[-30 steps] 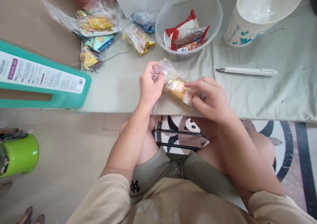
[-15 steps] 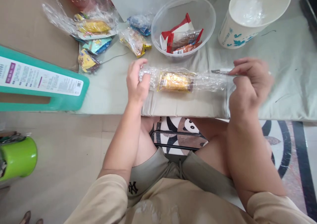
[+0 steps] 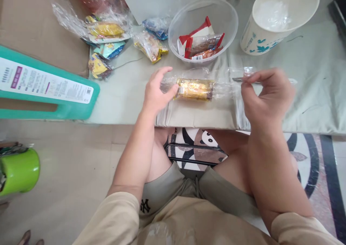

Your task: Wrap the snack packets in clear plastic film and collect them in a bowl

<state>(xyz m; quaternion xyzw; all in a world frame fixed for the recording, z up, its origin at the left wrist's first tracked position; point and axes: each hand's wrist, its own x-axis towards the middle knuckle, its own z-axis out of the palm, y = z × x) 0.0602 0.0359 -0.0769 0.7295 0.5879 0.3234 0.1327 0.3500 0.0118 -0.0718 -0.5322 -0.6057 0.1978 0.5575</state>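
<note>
Gold-wrapped snack [image 3: 196, 90] in head view: lies on grey-green cloth [image 3: 200, 117] near table's front edge, between the two hands, long side roughly left-right, clear plastic film [image 3: 223, 87] around it and trailing past its ends. Left hand [image 3: 158, 91]: thumb and fingers spread apart, thumb tip at snack's left end. Right hand [image 3: 267, 97]: thumb and index tips close together at white craft knife [image 3: 293, 81]; can't tell if gripping it, slight blur. Beyond: clear plastic bowl [image 3: 194, 16] with red-and-white packets [image 3: 204, 43], paper cup [image 3: 258, 41] holding crumpled clear plastic [image 3: 274, 16]. Wrapped snack packets [image 3: 108, 30] left of bowl, beside cardboard box [image 3: 40, 17].
</note>
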